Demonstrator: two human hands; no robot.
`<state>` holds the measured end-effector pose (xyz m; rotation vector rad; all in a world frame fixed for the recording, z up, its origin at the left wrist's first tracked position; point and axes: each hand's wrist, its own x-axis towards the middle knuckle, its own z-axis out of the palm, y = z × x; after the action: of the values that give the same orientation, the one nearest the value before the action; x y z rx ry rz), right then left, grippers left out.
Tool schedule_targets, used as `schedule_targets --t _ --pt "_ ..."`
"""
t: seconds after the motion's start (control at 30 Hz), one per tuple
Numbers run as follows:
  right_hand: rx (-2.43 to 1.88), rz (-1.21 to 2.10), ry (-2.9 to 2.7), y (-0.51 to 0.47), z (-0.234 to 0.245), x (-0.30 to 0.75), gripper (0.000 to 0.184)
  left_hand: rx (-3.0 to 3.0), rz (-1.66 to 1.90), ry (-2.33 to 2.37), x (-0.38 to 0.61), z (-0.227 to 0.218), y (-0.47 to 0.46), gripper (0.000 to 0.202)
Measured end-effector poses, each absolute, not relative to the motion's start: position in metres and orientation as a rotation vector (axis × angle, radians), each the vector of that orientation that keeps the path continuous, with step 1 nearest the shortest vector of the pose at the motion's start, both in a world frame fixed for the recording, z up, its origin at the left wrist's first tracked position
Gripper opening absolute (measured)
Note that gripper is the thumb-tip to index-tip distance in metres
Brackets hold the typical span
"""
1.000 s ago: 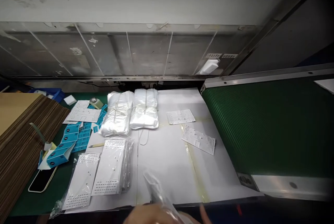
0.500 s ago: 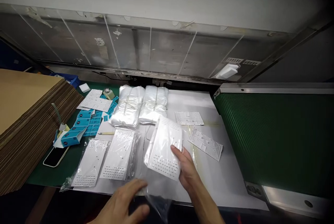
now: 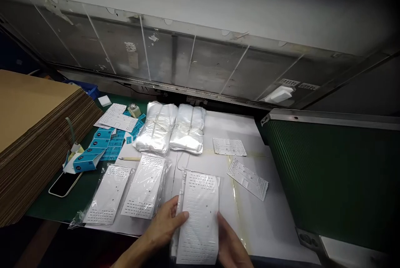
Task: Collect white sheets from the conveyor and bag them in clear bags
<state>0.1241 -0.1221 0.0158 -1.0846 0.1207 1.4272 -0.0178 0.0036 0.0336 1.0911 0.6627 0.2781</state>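
Left hand [image 3: 163,223]; right hand [image 3: 230,245]; both half-open, gripping bagged card [image 3: 198,218]

A white punched sheet [image 3: 198,218] lies inside a clear plastic bag [image 3: 178,205], its long sides running near to far. Rows of small slots cross its far and near ends, and the plastic shines along its left edge. It is held low and near, right of centre, the left hand [image 3: 162,226] at its left edge, the right hand [image 3: 229,245] at its right.
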Motion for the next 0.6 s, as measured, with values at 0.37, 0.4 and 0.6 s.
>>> schedule_targets --t 0.37,0.4,0.6 --pt "-1.585 1.016 -0.351 -0.027 -0.096 0.107 0.058 1.520 0.766 1.222 -0.070 0.054 0.072 0.050" --pt "-1.642 0.983 -0.375 -0.022 -0.101 0.104 0.057 1.506 0.815 1.273 -0.080 0.055 0.082 0.049" --pt "-1.898 0.806 -0.539 -0.030 -0.108 0.097 0.065 1.417 0.825 1.340 -0.096 0.056 0.095 0.048"
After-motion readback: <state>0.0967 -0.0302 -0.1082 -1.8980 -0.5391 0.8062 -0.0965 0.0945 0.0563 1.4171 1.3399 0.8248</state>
